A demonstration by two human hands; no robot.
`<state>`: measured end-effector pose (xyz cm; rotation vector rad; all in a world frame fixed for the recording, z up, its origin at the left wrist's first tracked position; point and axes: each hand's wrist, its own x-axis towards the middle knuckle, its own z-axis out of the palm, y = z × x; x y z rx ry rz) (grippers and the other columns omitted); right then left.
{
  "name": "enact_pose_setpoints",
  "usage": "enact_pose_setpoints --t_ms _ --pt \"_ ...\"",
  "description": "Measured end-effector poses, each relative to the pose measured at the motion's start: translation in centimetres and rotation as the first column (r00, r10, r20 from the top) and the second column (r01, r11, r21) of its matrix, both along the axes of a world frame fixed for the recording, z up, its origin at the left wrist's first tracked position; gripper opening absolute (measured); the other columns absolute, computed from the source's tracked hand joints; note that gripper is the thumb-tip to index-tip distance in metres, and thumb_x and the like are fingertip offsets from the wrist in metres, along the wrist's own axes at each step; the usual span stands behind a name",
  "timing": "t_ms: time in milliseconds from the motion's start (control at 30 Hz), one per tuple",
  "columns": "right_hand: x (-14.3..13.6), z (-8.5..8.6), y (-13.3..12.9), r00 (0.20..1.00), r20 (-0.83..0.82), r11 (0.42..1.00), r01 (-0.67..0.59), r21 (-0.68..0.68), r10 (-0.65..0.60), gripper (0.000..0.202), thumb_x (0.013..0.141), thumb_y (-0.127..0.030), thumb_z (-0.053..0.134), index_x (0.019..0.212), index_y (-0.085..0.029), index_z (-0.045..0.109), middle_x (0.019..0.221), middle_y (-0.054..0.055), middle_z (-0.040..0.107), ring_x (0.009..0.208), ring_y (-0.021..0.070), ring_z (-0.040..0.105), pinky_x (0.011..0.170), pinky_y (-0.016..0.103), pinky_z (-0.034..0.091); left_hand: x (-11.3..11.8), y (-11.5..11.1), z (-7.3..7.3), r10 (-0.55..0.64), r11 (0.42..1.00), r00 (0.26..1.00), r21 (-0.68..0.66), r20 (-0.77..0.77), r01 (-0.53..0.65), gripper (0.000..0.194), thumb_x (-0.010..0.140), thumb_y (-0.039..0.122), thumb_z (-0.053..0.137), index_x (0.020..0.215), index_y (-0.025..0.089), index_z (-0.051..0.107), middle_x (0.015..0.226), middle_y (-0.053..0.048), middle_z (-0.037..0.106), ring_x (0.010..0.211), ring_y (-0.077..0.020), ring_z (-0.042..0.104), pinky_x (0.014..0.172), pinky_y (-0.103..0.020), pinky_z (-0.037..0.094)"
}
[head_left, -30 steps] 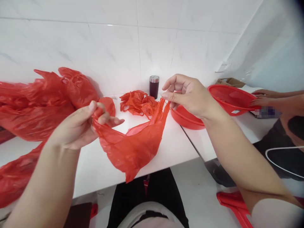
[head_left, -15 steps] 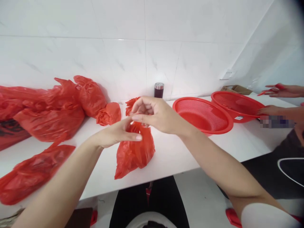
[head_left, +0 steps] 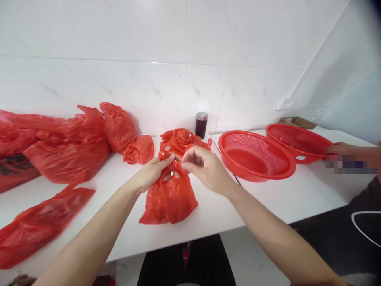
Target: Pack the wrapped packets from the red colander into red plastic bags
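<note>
A red plastic bag (head_left: 171, 202) rests on the white table in front of me, its lower part bulging and its top gathered. My left hand (head_left: 154, 171) is closed around the gathered neck, the thumb on top. Close by on the right, my right hand (head_left: 205, 167) pinches an orange-red end of the bag between thumb and fingertips. Behind both hands lies a crumpled heap of red plastic bags (head_left: 181, 141). What the bag contains cannot be made out.
Several red bags (head_left: 68, 159) fill the table's left side, with a flat one (head_left: 44, 222) nearer. A dark tumbler (head_left: 201, 126) stands by the wall. Two red baskets (head_left: 256, 172), (head_left: 306, 155) sit at right. Another person's hand (head_left: 339, 149) touches the far basket.
My left hand has closed on the bag's neck and my right hand has moved slightly right and down, pinching its end. The other person's upper hand has left view.
</note>
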<state>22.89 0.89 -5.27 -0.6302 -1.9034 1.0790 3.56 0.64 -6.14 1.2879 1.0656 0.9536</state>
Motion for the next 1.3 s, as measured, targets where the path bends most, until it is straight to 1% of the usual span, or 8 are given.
enact_pose_setpoints --t_ms 100,233,500,600,800,1000,1133,1300 --pt "-0.3 0.0 -1.8 0.985 -0.011 0.985 -0.174 -0.014 0.174 0.007 0.085 -0.024 0.061 0.091 -0.022 0.059 0.084 -0.002 0.062 0.077 0.0111 0.061 0.072 0.026 0.050 -0.3 -0.3 0.4 -0.137 0.980 0.980 0.123 -0.145 0.155 0.016 0.082 0.029 0.059 0.073 0.017 0.064 0.072 -0.001 0.063 0.068 -0.0136 0.057 0.065 -0.026 0.047" --pt "-0.9 -2.0 -0.2 0.986 -0.146 0.996 0.082 0.042 -0.075 0.013 0.092 -0.031 0.053 0.100 -0.024 0.059 0.100 0.001 0.064 0.095 0.0138 0.061 0.087 0.030 0.047 -0.2 -0.8 0.6 -0.149 0.933 0.888 0.236 -0.434 0.272 0.023 0.069 0.007 0.052 0.079 0.020 0.067 0.064 0.004 0.057 0.063 -0.0124 0.053 0.061 -0.024 0.042" --pt "-1.5 -5.5 2.2 0.980 -0.060 0.933 -0.197 -0.300 0.188 0.030 0.097 -0.039 0.041 0.123 -0.028 0.050 0.060 -0.007 0.058 0.060 0.0141 0.062 0.085 0.036 0.049 0.8 -1.5 -2.6 0.495 0.674 0.678 0.733 -0.544 0.096 0.039 0.060 -0.004 0.036 0.084 0.020 0.056 0.104 -0.002 0.065 0.072 -0.0125 0.059 0.058 -0.023 0.041" --pt "-1.1 -5.2 1.6 0.968 -0.075 0.911 -0.253 -0.325 0.242 0.021 0.095 -0.040 0.044 0.101 -0.023 0.056 0.071 -0.003 0.063 0.070 0.0151 0.064 0.080 0.034 0.050 0.8 -1.9 -3.0 0.450 0.709 0.730 0.702 -0.514 0.058 0.044 0.069 0.000 0.042 0.101 0.022 0.061 0.108 -0.003 0.066 0.080 -0.0153 0.062 0.067 -0.025 0.046" --pt "1.5 -7.5 0.9 0.993 0.069 0.981 0.106 -0.160 -0.096 0.026 0.095 -0.040 0.044 0.077 -0.021 0.049 0.082 -0.001 0.061 0.087 0.0167 0.064 0.080 0.030 0.045 -2.7 -4.4 -5.7 0.252 0.942 0.861 0.317 -0.442 -0.113 0.035 0.092 0.042 0.043 0.103 0.022 0.070 0.095 -0.004 0.074 0.085 -0.0240 0.067 0.080 -0.033 0.051" --pt "4.2 -13.0 1.7 0.925 0.232 0.917 0.347 -0.199 -0.300 0.029 0.094 -0.044 0.040 0.075 -0.023 0.046 0.079 0.001 0.067 0.088 0.0200 0.068 0.081 0.032 0.045 -5.6 -7.1 -12.0 0.481 0.871 0.839 0.032 -0.256 -0.490 0.047 0.084 0.060 0.050 0.091 0.017 0.069 0.092 -0.011 0.074 0.098 -0.0299 0.066 0.096 -0.042 0.046" --pt "0.7 -14.2 0.9 0.867 0.299 0.886 0.448 -0.120 -0.398 0.026 0.090 -0.051 0.045 0.092 -0.025 0.047 0.090 0.002 0.068 0.087 0.0212 0.065 0.078 0.034 0.044 -2.5 -6.0 -13.6 0.668 0.744 0.651 0.297 -0.360 -0.599 0.048 0.093 0.056 0.028 0.095 0.020 0.058 0.092 -0.007 0.070 0.087 -0.0222 0.066 0.077 -0.032 0.052" --pt "-2.7 -15.4 0.5 0.804 0.393 0.877 0.481 0.009 -0.445 0.028 0.080 -0.041 0.059 0.099 -0.026 0.046 0.086 0.002 0.064 0.079 0.0248 0.061 0.073 0.036 0.044 -1.1 -3.0 -14.4 0.601 0.790 0.504 0.363 -0.620 -0.495 0.031 0.095 0.042 0.029 0.090 0.026 0.055 0.065 0.000 0.061 0.061 -0.0205 0.058 0.059 -0.028 0.041"
